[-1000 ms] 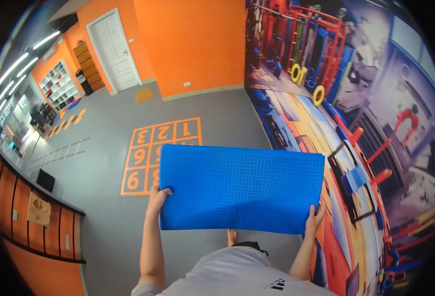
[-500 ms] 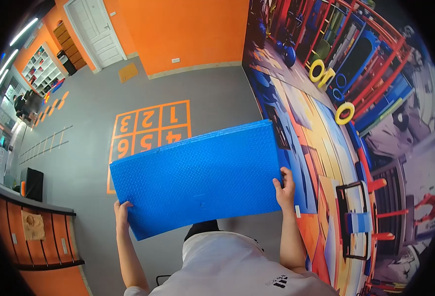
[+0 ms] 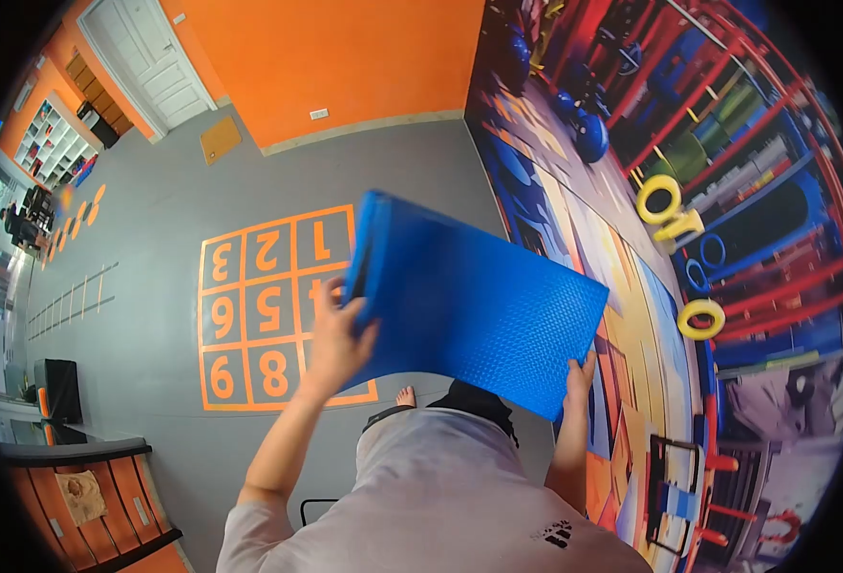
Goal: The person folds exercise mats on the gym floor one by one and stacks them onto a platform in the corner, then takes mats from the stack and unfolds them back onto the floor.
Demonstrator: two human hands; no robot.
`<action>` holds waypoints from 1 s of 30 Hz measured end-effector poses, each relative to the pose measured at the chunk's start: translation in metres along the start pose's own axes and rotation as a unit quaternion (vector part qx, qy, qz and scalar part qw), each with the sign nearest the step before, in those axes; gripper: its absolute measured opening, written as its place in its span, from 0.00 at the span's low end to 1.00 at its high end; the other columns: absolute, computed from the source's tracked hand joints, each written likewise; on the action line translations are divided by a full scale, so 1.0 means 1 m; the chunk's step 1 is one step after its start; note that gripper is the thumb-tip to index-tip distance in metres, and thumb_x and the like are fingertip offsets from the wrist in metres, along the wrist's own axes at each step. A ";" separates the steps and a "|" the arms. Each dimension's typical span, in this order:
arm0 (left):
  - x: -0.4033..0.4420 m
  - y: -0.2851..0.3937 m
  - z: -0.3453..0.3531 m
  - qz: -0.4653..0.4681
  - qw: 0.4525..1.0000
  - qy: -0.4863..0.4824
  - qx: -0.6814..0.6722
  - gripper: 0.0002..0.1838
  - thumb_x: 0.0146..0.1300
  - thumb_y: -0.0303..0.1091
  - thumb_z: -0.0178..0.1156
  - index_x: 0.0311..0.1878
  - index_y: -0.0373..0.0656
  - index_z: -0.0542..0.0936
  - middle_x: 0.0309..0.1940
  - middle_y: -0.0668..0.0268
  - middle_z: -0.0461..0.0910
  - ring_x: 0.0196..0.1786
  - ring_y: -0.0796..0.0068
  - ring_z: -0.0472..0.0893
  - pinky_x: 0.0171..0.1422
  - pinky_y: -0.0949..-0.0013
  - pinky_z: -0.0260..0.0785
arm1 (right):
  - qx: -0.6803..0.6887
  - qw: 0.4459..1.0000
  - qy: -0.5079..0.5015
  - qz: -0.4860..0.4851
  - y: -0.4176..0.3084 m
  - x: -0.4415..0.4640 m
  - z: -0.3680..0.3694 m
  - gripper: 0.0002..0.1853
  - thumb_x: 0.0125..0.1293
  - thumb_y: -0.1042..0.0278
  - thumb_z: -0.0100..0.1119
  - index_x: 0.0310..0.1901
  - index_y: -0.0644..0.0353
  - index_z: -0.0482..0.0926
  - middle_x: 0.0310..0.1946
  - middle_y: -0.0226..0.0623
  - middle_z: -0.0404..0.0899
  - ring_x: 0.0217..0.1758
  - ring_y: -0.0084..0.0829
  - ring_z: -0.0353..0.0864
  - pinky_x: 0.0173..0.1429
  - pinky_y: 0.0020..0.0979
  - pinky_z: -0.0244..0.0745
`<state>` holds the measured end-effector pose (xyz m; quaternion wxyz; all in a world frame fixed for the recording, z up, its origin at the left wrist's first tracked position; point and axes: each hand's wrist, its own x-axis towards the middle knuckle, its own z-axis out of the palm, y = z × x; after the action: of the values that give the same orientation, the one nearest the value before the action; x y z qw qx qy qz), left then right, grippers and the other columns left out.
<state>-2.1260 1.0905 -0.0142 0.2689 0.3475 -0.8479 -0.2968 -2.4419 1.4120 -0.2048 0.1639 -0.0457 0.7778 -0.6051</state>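
A blue folded exercise mat (image 3: 479,301) with a textured surface is up in front of my body, tilted so that its left end is higher than its right. My left hand (image 3: 340,339) is at the left end, gripping the edge where a dark gap shows between the layers. At the lower right corner my right hand (image 3: 579,382) grips the mat, its fingers partly hidden behind it. One bare foot (image 3: 406,395) shows on the floor below the mat.
Orange numbered squares (image 3: 268,315) mark the grey floor (image 3: 154,286), with a ladder pattern (image 3: 73,301) farther left. A wall (image 3: 555,210) printed with a gym scene runs close along the right. An orange slatted structure (image 3: 87,506) stands at lower left, near a black box (image 3: 56,387).
The mat has swung from facing me broadly to slanting down rightward, its left end raised. My left hand has moved up and right with it; my right hand has shifted slightly right and down.
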 end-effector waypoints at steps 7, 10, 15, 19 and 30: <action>0.183 0.035 0.112 0.171 0.978 -0.034 0.119 0.11 0.49 0.27 0.68 0.38 0.39 0.82 0.61 0.47 0.65 0.52 0.50 0.76 0.53 0.58 0.72 | 0.093 0.995 0.011 0.033 -0.005 0.203 0.090 0.22 0.59 0.84 0.48 0.57 0.62 0.70 0.52 0.38 0.75 0.55 0.32 0.74 0.62 0.33 0.66; 0.244 0.034 0.124 0.138 0.983 0.002 0.121 0.13 0.48 0.25 0.68 0.39 0.37 0.82 0.61 0.48 0.66 0.48 0.53 0.77 0.48 0.59 0.74 | 0.092 0.995 -0.014 -0.032 -0.036 0.287 0.136 0.22 0.59 0.84 0.48 0.57 0.62 0.70 0.51 0.38 0.76 0.55 0.32 0.74 0.62 0.33 0.66; 0.333 -0.013 0.123 -0.033 0.996 0.062 0.050 0.10 0.51 0.21 0.65 0.39 0.33 0.82 0.62 0.48 0.65 0.46 0.54 0.79 0.46 0.60 0.75 | 0.067 0.993 -0.094 -0.036 -0.125 0.382 0.211 0.17 0.61 0.86 0.49 0.52 0.62 0.71 0.49 0.35 0.77 0.53 0.29 0.75 0.61 0.31 0.66; 0.384 -0.091 0.113 -0.140 0.981 0.129 -0.022 0.09 0.56 0.24 0.66 0.41 0.32 0.82 0.60 0.52 0.67 0.35 0.64 0.80 0.36 0.66 0.74 | 0.010 0.988 -0.126 -0.089 -0.172 0.452 0.259 0.16 0.60 0.87 0.52 0.50 0.64 0.71 0.47 0.35 0.78 0.52 0.26 0.76 0.59 0.27 0.67; 0.583 -0.272 0.111 -0.125 0.983 0.130 -0.016 0.11 0.53 0.27 0.69 0.40 0.36 0.84 0.45 0.56 0.78 0.30 0.67 0.77 0.33 0.67 0.69 | -0.036 0.980 -0.126 -0.153 -0.260 0.559 0.416 0.16 0.60 0.87 0.56 0.50 0.67 0.71 0.46 0.38 0.81 0.50 0.25 0.78 0.57 0.25 0.68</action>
<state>-2.4404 0.5308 -0.1322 0.3429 0.4824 -0.7507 -0.2937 -2.8727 0.8075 -0.1572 0.1643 -0.2458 0.7562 -0.5837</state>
